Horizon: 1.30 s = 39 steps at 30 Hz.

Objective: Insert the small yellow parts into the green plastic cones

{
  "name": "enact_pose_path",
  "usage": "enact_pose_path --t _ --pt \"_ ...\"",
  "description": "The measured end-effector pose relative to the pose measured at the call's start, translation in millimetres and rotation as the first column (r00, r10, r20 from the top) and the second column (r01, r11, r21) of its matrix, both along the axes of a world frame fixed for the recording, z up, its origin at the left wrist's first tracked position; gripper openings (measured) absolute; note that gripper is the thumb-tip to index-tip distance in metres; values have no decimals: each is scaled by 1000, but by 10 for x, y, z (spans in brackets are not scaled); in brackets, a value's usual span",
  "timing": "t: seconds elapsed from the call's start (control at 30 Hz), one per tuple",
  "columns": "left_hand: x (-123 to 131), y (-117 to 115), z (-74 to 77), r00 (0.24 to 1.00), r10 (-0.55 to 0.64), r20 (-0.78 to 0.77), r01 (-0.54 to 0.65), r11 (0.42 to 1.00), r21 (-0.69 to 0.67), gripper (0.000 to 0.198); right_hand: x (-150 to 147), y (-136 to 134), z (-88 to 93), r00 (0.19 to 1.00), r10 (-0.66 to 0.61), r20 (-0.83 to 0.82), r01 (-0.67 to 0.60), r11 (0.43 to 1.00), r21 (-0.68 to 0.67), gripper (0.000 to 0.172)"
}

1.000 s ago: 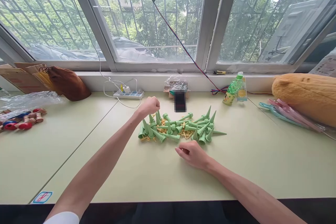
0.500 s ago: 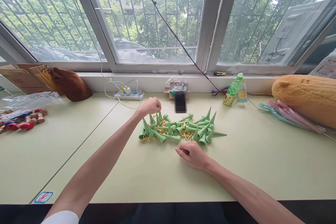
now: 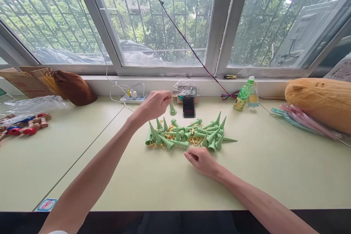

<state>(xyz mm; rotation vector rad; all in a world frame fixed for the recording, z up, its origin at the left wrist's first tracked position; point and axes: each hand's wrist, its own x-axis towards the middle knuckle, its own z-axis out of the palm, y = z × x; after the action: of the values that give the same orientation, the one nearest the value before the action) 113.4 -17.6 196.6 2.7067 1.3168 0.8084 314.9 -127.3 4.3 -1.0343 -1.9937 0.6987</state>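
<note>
My left hand [image 3: 157, 104] is raised over the far left of the pile. Its fingers pinch the pointed tip of a green plastic watering spike [image 3: 172, 109], which hangs wide end down above the table. Below it spreads a heap of similar green watering spikes [image 3: 177, 134], some standing on their wide ends and others lying flat. Small yellow plastic parts [image 3: 195, 140] are scattered among them. My right hand [image 3: 203, 161] rests on the table at the near edge of the heap, fingers curled in with nothing visible in them.
Behind the heap are a dark phone-like device [image 3: 188, 106] and a power strip [image 3: 124, 99]. A green bottle [image 3: 243, 94] and a plush toy [image 3: 318, 102] sit to the right. At left lie wooden toys [image 3: 29, 128] and a brown pouch [image 3: 75, 87].
My left hand has lifted a green watering spike out of the heap, moving up and slightly away from it. The right hand has stayed almost still.
</note>
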Motion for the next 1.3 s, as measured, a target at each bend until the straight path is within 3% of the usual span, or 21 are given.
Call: enact_pose_path --t 0.1,0.23,0.43,0.73,0.83,0.97,1.13,1.3 --pt "4 -324 -92 990 -84 109 94 992 -88 21 4 -4 -8 995 -43 -85 38 997 -63 24" --pt "21 -582 -448 970 -155 185 205 933 -295 22 18 -3 -28 978 -70 -197 43 989 -140 29" --pt "121 -634 -978 898 -192 397 331 888 -320 17 22 -38 -6 985 -10 -172 -20 985 -172 42" --pt "221 -675 -1370 700 -73 711 361 895 -264 20 29 -67 73 986 -29 -167 -5 980 -198 22" --pt "245 -744 -1506 617 -28 786 430 849 -308 17 38 -81 59 987 -25 -158 -7 980 -198 24" --pt "297 -838 -1648 596 -7 803 503 783 -366 20 47 -90 33 988 -32 -154 5 985 -175 25" --pt "364 -893 -1686 682 -12 731 437 808 -395 24 49 -80 40 987 -70 -147 48 988 -149 29" --pt "367 -909 -1644 682 32 731 438 783 -442 29 43 -71 38 982 -135 -135 115 983 -146 35"
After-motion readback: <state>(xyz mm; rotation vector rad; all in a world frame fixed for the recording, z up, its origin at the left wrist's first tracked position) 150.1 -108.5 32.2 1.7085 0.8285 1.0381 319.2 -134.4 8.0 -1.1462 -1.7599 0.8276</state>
